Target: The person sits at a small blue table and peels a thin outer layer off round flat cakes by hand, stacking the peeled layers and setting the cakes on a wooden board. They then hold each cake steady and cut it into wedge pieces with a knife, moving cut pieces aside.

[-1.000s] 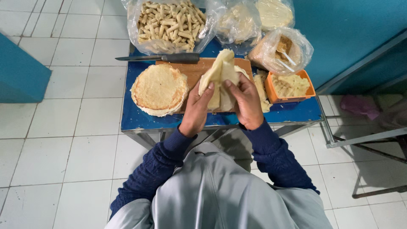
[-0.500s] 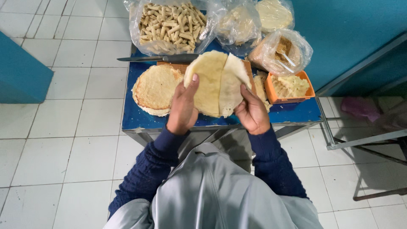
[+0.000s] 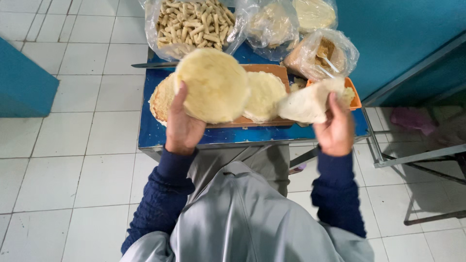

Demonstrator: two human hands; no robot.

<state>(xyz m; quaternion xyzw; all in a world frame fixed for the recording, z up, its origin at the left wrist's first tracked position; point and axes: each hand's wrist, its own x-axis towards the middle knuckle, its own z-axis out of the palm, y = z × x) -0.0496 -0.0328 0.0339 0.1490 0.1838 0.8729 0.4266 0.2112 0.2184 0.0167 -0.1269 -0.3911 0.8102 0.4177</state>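
The left hand [image 3: 183,127] grips a round, pale flatbread [image 3: 212,85], its fingers curled behind the lower edge and the thumb pressed against the front; the disc is lifted above the left part of the blue worktop [image 3: 150,133]. The right hand [image 3: 335,128] pinches a thin, crumpled sheet of wrapper [image 3: 310,103], held up just before the orange tray [image 3: 356,95]. Between the hands another flatbread [image 3: 264,94] lies flat on the wooden board [image 3: 280,73]. A stack of flatbreads [image 3: 161,99] sits on the worktop behind the lifted one. Bags of fried sticks [image 3: 194,24] stand at the far edge.
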